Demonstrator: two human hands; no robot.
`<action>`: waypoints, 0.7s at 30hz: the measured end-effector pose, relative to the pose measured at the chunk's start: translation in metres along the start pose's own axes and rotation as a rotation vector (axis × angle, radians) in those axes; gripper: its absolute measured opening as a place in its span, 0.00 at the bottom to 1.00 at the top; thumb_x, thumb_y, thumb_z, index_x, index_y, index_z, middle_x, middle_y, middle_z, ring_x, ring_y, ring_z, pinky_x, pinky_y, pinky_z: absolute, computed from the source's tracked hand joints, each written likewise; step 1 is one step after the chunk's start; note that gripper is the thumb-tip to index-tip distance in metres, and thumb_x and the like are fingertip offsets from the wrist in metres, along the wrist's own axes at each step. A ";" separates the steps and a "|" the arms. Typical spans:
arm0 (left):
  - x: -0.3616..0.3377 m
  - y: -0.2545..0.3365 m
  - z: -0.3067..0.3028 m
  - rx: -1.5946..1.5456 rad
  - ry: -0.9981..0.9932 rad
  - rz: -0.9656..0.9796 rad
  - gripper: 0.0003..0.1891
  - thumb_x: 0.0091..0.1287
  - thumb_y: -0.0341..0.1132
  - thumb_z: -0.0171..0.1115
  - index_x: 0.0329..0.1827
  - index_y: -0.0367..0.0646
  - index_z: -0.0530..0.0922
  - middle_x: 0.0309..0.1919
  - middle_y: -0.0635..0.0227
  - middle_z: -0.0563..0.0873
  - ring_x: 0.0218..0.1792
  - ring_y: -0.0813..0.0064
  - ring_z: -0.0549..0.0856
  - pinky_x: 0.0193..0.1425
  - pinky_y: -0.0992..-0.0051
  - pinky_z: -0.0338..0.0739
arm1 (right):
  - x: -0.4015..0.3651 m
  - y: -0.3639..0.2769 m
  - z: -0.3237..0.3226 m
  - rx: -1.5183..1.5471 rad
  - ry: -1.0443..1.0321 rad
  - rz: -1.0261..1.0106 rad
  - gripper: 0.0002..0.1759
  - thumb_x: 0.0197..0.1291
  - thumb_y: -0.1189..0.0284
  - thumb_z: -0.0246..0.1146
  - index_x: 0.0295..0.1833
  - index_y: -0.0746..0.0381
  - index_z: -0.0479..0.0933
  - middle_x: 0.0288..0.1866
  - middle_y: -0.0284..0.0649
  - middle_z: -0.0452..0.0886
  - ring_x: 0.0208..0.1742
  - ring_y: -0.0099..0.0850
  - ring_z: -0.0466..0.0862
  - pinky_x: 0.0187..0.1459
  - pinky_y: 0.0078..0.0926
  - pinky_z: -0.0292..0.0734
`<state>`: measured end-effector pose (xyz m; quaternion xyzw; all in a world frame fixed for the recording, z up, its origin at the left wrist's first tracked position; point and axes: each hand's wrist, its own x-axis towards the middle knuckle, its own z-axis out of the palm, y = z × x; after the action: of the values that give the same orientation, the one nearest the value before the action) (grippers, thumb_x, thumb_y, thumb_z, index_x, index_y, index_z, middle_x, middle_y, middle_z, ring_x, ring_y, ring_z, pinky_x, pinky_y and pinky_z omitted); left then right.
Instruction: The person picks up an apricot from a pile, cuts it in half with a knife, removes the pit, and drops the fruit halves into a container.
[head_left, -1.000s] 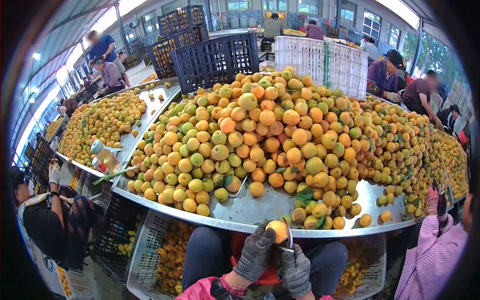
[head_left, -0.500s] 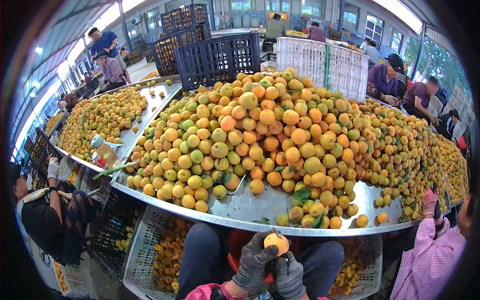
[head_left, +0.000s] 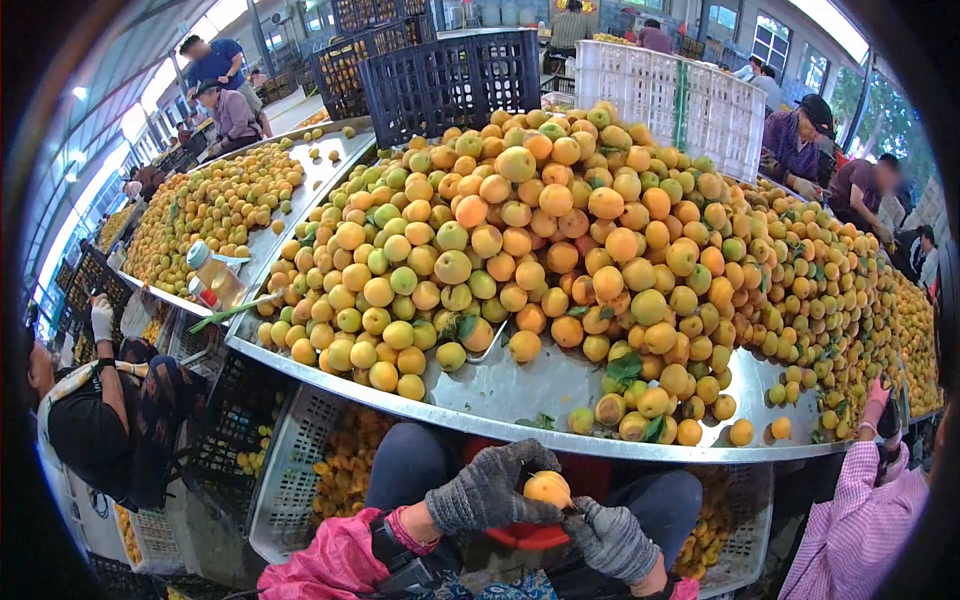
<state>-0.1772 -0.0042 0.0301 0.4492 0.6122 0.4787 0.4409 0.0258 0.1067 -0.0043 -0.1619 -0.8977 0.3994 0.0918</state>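
Note:
Both my hands wear dark grey knitted gloves and are above my lap, just below the metal table's front edge. An orange-yellow apricot (head_left: 548,489) lies between the thumb and fingers of my left hand (head_left: 490,492). Thin lines run along its surface. My right hand (head_left: 612,538) is closed, its fingertips touching the fruit's lower right side; whatever it pinches is too small or hidden to name. Beyond the hands, a large heap of apricots (head_left: 560,240), yellow, orange and greenish, covers much of the table, with some green leaves among them.
The metal table (head_left: 490,395) has a raised rim. Below it stand a red container (head_left: 530,535) between my knees and a grey crate (head_left: 285,490) of cut-looking fruit. Black (head_left: 450,85) and white crates (head_left: 665,110) stand behind the heap. Other people work on both sides.
The apricot has turned, and my hands have shifted slightly, with my left forearm now angled further out to the left. My left fingers reach over the fruit. The view has tilted a little.

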 end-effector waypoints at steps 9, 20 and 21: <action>0.008 0.000 -0.006 0.762 -0.185 0.200 0.28 0.44 0.42 0.75 0.49 0.42 0.78 0.44 0.62 0.82 0.52 0.60 0.80 0.67 0.60 0.68 | 0.020 -0.007 -0.013 -0.073 -0.225 -0.016 0.21 0.64 0.59 0.60 0.53 0.64 0.76 0.20 0.48 0.78 0.23 0.45 0.82 0.23 0.42 0.74; 0.005 -0.014 -0.010 0.813 -0.138 0.337 0.31 0.42 0.47 0.73 0.51 0.45 0.79 0.44 0.67 0.82 0.53 0.62 0.79 0.74 0.53 0.60 | 0.017 -0.009 -0.014 -0.183 -0.299 0.058 0.31 0.67 0.54 0.54 0.68 0.63 0.66 0.16 0.44 0.76 0.18 0.43 0.80 0.19 0.42 0.72; 0.005 -0.015 -0.008 0.901 -0.162 0.363 0.29 0.44 0.46 0.71 0.50 0.45 0.79 0.43 0.66 0.82 0.53 0.62 0.79 0.74 0.53 0.60 | 0.017 -0.011 -0.015 -0.182 -0.304 0.060 0.31 0.67 0.54 0.54 0.68 0.63 0.66 0.16 0.44 0.76 0.18 0.43 0.80 0.19 0.42 0.72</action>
<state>-0.1877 -0.0028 0.0164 0.7303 0.6339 0.1990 0.1586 0.0114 0.1159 0.0145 -0.1342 -0.9284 0.3389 -0.0720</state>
